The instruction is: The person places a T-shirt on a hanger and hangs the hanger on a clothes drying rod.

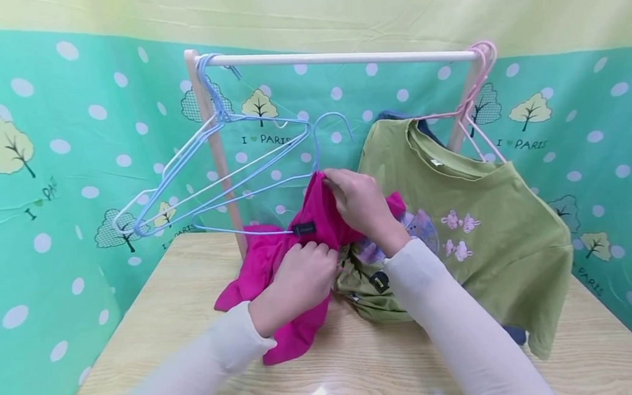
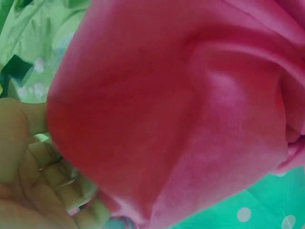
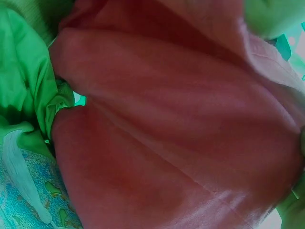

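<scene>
In the head view a magenta garment (image 1: pixel 265 262) with a black neck label (image 1: pixel 304 229) is bunched above the tabletop. A blue wire hanger (image 1: pixel 315 142) is partly inside it, with the hook standing free above the neckline. My left hand (image 1: pixel 305 275) grips the cloth just below the label. Higher up, my right hand (image 1: pixel 363 203) pinches the neckline edge beside the hanger's neck. The left wrist view has my left thumb and curled fingers (image 2: pixel 43 176) at the edge of the garment (image 2: pixel 157 114). Magenta cloth (image 3: pixel 167 119) fills most of the right wrist view.
Several blue and white hangers (image 1: pixel 210 85) hang at the left of a rack's rail (image 1: pixel 339 57). At its right, a green T-shirt (image 1: pixel 493 209) is on a pink hanger (image 1: pixel 470 98). Dark blue cloth (image 1: pixel 515 335) shows behind it. A wooden table (image 1: pixel 155 331) lies underneath.
</scene>
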`<state>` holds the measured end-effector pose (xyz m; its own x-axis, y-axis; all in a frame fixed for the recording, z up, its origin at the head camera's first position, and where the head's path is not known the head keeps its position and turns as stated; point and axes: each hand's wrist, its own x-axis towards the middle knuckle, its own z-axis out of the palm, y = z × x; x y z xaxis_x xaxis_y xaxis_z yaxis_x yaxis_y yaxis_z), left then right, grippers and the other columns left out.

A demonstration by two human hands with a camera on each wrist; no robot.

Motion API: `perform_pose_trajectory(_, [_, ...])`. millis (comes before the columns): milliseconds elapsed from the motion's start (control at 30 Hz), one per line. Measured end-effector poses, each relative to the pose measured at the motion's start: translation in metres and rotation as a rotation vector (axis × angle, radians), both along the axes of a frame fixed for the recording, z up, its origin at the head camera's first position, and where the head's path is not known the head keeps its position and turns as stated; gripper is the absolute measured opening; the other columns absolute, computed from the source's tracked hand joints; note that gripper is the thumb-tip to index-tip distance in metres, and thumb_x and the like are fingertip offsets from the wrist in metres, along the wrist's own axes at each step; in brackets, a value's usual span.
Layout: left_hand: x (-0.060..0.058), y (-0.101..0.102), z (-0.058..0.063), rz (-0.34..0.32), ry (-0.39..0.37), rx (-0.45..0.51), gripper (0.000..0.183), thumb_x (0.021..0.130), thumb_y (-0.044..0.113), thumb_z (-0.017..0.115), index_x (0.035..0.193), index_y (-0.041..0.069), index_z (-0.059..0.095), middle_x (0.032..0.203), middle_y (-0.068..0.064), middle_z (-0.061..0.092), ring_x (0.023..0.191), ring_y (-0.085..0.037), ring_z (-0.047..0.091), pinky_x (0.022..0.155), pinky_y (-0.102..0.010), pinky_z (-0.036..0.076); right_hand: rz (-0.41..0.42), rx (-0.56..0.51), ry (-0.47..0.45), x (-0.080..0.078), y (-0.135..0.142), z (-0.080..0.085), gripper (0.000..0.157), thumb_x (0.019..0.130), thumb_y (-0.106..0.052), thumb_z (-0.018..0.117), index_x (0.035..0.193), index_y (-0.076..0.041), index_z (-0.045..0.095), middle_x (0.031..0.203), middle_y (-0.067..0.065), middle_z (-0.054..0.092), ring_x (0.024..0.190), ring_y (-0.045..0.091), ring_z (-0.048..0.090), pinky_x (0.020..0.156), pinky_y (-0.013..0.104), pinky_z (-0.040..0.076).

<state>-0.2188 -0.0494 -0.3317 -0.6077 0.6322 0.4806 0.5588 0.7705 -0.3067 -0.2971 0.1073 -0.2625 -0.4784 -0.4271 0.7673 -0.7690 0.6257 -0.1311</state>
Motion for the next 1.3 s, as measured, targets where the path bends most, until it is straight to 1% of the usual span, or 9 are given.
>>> perform_pose_trajectory(167, [0.005,-0.01,0.013,0.029,-0.225,0.053,0.01,0.09,0.013,0.067,0.087,0.01,0.058,0.075,-0.003,0.057,0.066,-0.023,0.062,0.048,-0.037,0.052,-0.003,-0.007,0.021,-0.003,0.004,-0.001,0.016,0.103,-0.005,0.06,0.112,0.001,0.071,0.095,0.014,0.073,0.084,0.028,0.071,0.078,0.04,0.06])
perform_pose_trajectory(267, [0.006,-0.021,0.024,0.093,-0.355,0.077,0.007,0.092,0.015,0.064,0.091,0.012,0.058,0.074,-0.001,0.055,0.063,-0.023,0.06,0.048,-0.038,0.05,-0.012,-0.01,0.043,-0.005,0.007,-0.002,0.014,0.103,-0.006,0.06,0.109,0.001,0.071,0.091,0.013,0.072,0.082,0.028,0.071,0.077,0.041,0.06])
perform_pose_trajectory(333, [0.006,-0.032,0.03,0.135,-0.393,0.081,0.005,0.092,0.014,0.062,0.089,0.013,0.058,0.07,0.0,0.053,0.058,-0.021,0.056,0.045,-0.037,0.046,-0.016,-0.006,0.049,-0.006,0.008,-0.002,0.013,0.103,-0.006,0.06,0.107,0.0,0.07,0.088,0.013,0.071,0.08,0.028,0.07,0.076,0.041,0.059])
perform_pose_trajectory(500, [0.005,-0.057,0.039,0.187,-0.387,0.104,0.023,0.096,0.024,0.069,0.08,0.014,0.056,0.062,0.002,0.047,0.051,-0.017,0.048,0.042,-0.032,0.039,-0.026,0.008,0.042,-0.006,0.011,-0.002,0.012,0.103,-0.008,0.061,0.107,0.0,0.069,0.088,0.012,0.071,0.077,0.028,0.068,0.074,0.041,0.059])
perform_pose_trajectory(633, [0.001,-0.071,0.04,0.157,-0.38,0.12,0.03,0.096,0.032,0.074,0.079,0.014,0.057,0.06,0.002,0.045,0.051,-0.014,0.047,0.044,-0.028,0.039,-0.052,0.009,0.032,-0.005,0.017,-0.003,0.013,0.103,-0.009,0.061,0.109,0.0,0.07,0.091,0.012,0.071,0.079,0.028,0.069,0.075,0.042,0.058])
perform_pose_trajectory(900, [-0.005,-0.101,0.054,0.09,-0.448,0.188,0.023,0.097,0.022,0.072,0.08,0.016,0.058,0.065,0.005,0.049,0.06,-0.013,0.051,0.057,-0.029,0.045,-0.075,0.029,0.064,-0.003,0.028,-0.006,0.012,0.103,-0.01,0.061,0.107,-0.002,0.069,0.087,0.011,0.071,0.073,0.028,0.068,0.068,0.044,0.057])
perform_pose_trajectory(1067, [-0.006,-0.119,0.066,0.056,-0.447,0.237,0.028,0.099,0.021,0.069,0.076,0.017,0.054,0.062,0.004,0.046,0.056,-0.012,0.047,0.06,-0.031,0.044,-0.095,0.038,0.063,-0.001,0.036,-0.005,0.011,0.103,-0.009,0.06,0.107,-0.002,0.069,0.089,0.011,0.072,0.075,0.028,0.069,0.07,0.044,0.058])
perform_pose_trajectory(1167, [-0.006,-0.13,0.072,0.027,-0.433,0.268,0.026,0.101,0.019,0.067,0.078,0.016,0.055,0.063,0.004,0.046,0.058,-0.013,0.046,0.061,-0.032,0.044,-0.092,0.024,0.051,0.001,0.042,-0.005,0.01,0.102,-0.006,0.061,0.106,-0.002,0.07,0.091,0.011,0.073,0.077,0.028,0.07,0.073,0.045,0.059])
perform_pose_trajectory(1300, [-0.007,-0.144,0.082,-0.036,-0.337,0.307,0.018,0.098,0.014,0.07,0.082,0.015,0.063,0.065,0.006,0.049,0.061,-0.012,0.047,0.061,-0.032,0.045,-0.047,0.001,0.046,0.002,0.045,-0.006,0.011,0.101,-0.003,0.062,0.107,-0.001,0.071,0.097,0.013,0.075,0.084,0.029,0.072,0.078,0.045,0.059])
